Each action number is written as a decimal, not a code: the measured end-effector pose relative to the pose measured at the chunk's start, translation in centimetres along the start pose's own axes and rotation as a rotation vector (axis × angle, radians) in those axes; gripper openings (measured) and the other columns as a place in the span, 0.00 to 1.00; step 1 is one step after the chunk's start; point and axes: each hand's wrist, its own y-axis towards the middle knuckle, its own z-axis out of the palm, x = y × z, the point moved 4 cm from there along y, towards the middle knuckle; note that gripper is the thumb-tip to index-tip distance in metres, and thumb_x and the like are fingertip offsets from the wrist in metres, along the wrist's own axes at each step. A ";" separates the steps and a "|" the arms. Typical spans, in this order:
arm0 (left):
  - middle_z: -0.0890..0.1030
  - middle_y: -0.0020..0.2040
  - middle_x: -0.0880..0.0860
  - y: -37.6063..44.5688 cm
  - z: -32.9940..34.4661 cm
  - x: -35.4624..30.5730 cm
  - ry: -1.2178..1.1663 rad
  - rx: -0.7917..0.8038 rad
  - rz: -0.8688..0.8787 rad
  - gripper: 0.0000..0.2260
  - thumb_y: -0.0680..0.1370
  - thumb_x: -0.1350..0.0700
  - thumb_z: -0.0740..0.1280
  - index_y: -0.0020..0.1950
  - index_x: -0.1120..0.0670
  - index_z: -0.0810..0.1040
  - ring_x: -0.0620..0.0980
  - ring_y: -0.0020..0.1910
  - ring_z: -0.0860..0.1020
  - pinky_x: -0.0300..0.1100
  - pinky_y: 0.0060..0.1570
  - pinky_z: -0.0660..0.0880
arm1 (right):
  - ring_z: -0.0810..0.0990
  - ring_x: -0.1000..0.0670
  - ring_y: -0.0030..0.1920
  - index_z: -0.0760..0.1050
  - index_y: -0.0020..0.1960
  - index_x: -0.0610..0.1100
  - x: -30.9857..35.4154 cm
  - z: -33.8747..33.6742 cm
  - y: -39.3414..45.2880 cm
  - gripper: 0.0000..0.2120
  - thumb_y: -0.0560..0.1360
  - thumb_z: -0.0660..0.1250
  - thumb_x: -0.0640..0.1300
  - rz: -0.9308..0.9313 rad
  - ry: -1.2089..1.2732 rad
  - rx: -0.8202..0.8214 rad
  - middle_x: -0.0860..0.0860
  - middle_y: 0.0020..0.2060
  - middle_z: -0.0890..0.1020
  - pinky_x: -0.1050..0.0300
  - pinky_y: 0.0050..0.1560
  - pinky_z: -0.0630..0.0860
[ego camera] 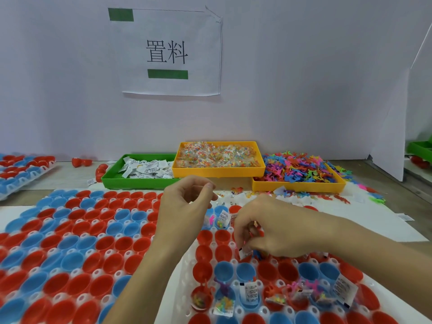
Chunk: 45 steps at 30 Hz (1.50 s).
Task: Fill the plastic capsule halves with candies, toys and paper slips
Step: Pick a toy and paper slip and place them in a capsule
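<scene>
You are working over two white trays of capsule halves point(70, 249), red and blue cups sitting open side up in rows; the left tray's cups are lying bare, while the right tray point(184, 277) is holding the ones you are filling. Your right hand point(268, 228) is hanging low over the right tray with its fingers curled downward, pinching a small bunch of things at a red cup: a white paper slip point(244, 252) is sticking out beneath the fingertips, and bits of red and blue toy are showing beside it. Your left hand point(187, 206) is hovering above the gap between the trays, fingers loosely curled with the thumb near the forefinger; whether it is holding anything you cannot tell from here. In the near row of the right tray, several cups are already carrying candy packets, bright rubbery toys point(222, 286) and printed slips. Along the far edge, against the wall, a green bin point(140, 181) is holding paper slips, a yellow bin point(218, 171) is holding clear candy packets, and a second yellow bin point(299, 185) is brimming with coloured toy figures, some spilling onto the table. A paper sign point(168, 52) is hanging on the wall above them.
</scene>
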 end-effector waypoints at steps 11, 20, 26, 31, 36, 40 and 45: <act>0.84 0.36 0.48 -0.2 0.3 -0.2 0.053 0.027 0.003 0.08 0.79 0.60 0.67 0.42 0.50 0.82 0.42 0.35 0.81 0.30 0.33 0.74 | 0.80 0.55 0.42 0.83 0.46 0.50 0.0 0.3 -0.1 0.02 0.76 0.72 0.44 -0.054 -0.027 -0.036 0.56 0.41 0.82 0.56 0.48 0.79; 0.84 0.36 0.47 -0.2 0.3 -0.3 0.085 0.037 0.018 0.08 0.79 0.59 0.67 0.42 0.49 0.82 0.42 0.36 0.81 0.31 0.36 0.77 | 0.79 0.57 0.41 0.85 0.45 0.49 0.0 0.5 -0.3 0.03 0.76 0.73 0.42 -0.086 -0.035 -0.028 0.60 0.39 0.79 0.59 0.45 0.78; 0.84 0.37 0.48 -0.2 0.3 -0.2 0.092 0.036 0.029 0.08 0.79 0.59 0.68 0.42 0.49 0.82 0.42 0.37 0.81 0.33 0.38 0.78 | 0.78 0.56 0.45 0.85 0.47 0.49 0.2 0.5 -0.3 0.04 0.77 0.72 0.43 -0.084 -0.081 -0.024 0.58 0.43 0.80 0.58 0.49 0.77; 0.84 0.37 0.48 -0.3 0.4 -0.4 0.091 0.060 0.043 0.08 0.78 0.59 0.68 0.42 0.48 0.83 0.43 0.38 0.82 0.33 0.38 0.78 | 0.77 0.57 0.46 0.84 0.53 0.53 0.0 -0.9 -0.8 0.07 0.77 0.71 0.45 -0.056 -0.120 -0.099 0.60 0.42 0.79 0.60 0.52 0.73; 0.83 0.39 0.42 -0.6 0.9 -0.7 0.191 0.228 0.091 0.08 0.77 0.60 0.69 0.41 0.49 0.84 0.42 0.41 0.79 0.29 0.38 0.73 | 0.78 0.57 0.46 0.85 0.51 0.54 -1.4 -2.8 -1.7 0.06 0.77 0.71 0.45 0.014 -0.087 -0.167 0.60 0.42 0.80 0.59 0.48 0.76; 0.81 0.44 0.39 -1.2 1.5 -0.7 0.374 0.427 0.157 0.03 0.75 0.55 0.72 0.42 0.46 0.82 0.40 0.48 0.75 0.27 0.41 0.67 | 0.74 0.59 0.49 0.83 0.51 0.57 -1.9 -2.0 -2.3 0.06 0.78 0.68 0.49 0.061 -0.112 -0.102 0.61 0.44 0.78 0.59 0.51 0.74; 0.74 0.53 0.34 -1.7 1.7 0.1 0.496 0.584 0.197 0.11 0.71 0.50 0.75 0.49 0.41 0.76 0.35 0.58 0.69 0.21 0.51 0.61 | 0.70 0.65 0.51 0.82 0.56 0.56 -1.6 -0.8 -2.3 0.10 0.78 0.64 0.49 0.067 -0.105 -0.035 0.63 0.46 0.72 0.66 0.48 0.68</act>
